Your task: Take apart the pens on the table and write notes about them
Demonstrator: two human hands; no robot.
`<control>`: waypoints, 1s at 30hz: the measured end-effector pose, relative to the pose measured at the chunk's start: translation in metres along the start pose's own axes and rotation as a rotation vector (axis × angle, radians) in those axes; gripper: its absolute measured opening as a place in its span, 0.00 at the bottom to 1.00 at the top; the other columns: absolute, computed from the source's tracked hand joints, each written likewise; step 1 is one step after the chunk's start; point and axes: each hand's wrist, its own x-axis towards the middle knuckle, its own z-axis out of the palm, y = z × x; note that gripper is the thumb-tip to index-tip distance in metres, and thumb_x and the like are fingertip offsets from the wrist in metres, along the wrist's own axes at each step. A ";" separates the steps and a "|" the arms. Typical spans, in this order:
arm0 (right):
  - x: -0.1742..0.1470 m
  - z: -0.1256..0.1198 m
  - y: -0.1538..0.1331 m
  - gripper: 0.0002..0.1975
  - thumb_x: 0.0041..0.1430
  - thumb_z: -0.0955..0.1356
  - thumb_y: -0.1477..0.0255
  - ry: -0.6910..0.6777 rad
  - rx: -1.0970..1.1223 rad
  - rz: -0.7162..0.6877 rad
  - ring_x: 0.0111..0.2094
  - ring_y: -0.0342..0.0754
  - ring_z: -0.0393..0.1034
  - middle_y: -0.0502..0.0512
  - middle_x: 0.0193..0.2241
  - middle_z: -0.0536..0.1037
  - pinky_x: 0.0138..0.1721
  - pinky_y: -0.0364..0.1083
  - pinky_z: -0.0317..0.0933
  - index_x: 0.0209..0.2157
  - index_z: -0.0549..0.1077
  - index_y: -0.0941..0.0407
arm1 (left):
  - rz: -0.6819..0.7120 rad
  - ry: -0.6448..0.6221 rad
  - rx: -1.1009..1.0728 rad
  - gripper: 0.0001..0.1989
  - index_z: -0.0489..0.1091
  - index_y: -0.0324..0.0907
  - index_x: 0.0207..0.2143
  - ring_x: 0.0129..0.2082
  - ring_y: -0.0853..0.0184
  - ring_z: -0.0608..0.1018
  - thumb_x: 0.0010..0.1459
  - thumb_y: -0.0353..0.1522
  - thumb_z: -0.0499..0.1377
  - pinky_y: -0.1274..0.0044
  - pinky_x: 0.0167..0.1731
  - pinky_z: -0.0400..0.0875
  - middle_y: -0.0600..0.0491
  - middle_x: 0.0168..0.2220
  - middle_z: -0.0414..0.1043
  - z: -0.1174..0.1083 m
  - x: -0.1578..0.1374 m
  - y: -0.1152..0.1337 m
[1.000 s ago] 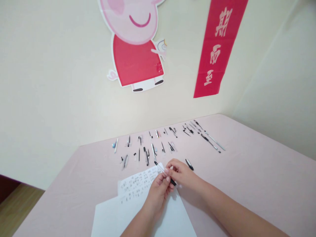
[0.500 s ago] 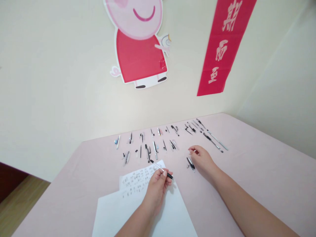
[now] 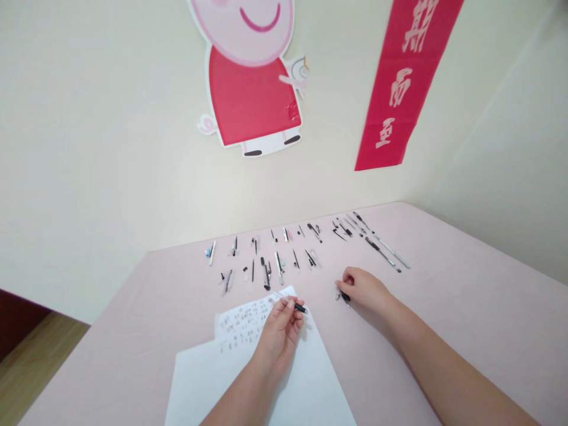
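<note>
My left hand (image 3: 280,331) is closed around a pen with a clear barrel and a black grip (image 3: 300,308). It is above the sheets of paper (image 3: 257,378), and the pen's far end looks faint against the page. My right hand (image 3: 361,286) bends down over a small group of pen parts (image 3: 344,297) on the pink tabletop. Its thumb and forefinger are pinched together at the black piece there. Whatever lies between those fingertips is hidden.
Disassembled pens lie in two rows (image 3: 266,273) beyond the paper. Several longer pens (image 3: 383,254) lie at the far right of the table (image 3: 465,307). A cartoon pig cutout (image 3: 255,100) and a red banner (image 3: 399,100) hang on the wall behind.
My right hand has moved down and slightly left onto the pen parts. My left hand has shifted a little up and left, and the dark far end of its pen no longer shows clearly.
</note>
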 end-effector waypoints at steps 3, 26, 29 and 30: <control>-0.003 -0.002 -0.004 0.10 0.52 0.66 0.64 -0.012 -0.066 -0.002 0.25 0.44 0.63 0.52 0.26 0.73 0.24 0.42 0.46 0.24 0.68 0.56 | 0.000 0.004 -0.010 0.02 0.70 0.35 0.30 0.21 0.79 0.72 0.53 0.25 0.61 0.88 0.24 0.72 0.52 0.30 0.73 0.002 0.001 0.002; -0.002 0.002 -0.005 0.08 0.58 0.63 0.68 0.223 -0.069 -0.055 0.32 0.46 0.66 0.54 0.33 0.72 0.30 0.43 0.51 0.33 0.70 0.57 | 0.010 0.072 -0.060 0.04 0.71 0.35 0.30 0.26 0.75 0.76 0.53 0.21 0.59 0.85 0.31 0.75 0.52 0.29 0.72 -0.001 0.001 0.002; -0.006 -0.001 -0.012 0.07 0.58 0.62 0.71 0.250 -0.125 -0.065 0.32 0.46 0.66 0.54 0.33 0.72 0.30 0.43 0.51 0.33 0.70 0.57 | 0.011 0.064 -0.062 0.04 0.72 0.35 0.30 0.27 0.75 0.76 0.52 0.20 0.60 0.85 0.31 0.75 0.51 0.29 0.73 -0.001 0.001 0.002; -0.007 -0.003 -0.015 0.07 0.58 0.61 0.72 0.247 -0.147 -0.071 0.32 0.46 0.66 0.54 0.32 0.72 0.30 0.43 0.50 0.32 0.70 0.56 | 0.011 0.059 -0.065 0.04 0.72 0.35 0.30 0.27 0.75 0.76 0.51 0.20 0.61 0.85 0.31 0.75 0.51 0.29 0.73 -0.002 0.001 0.003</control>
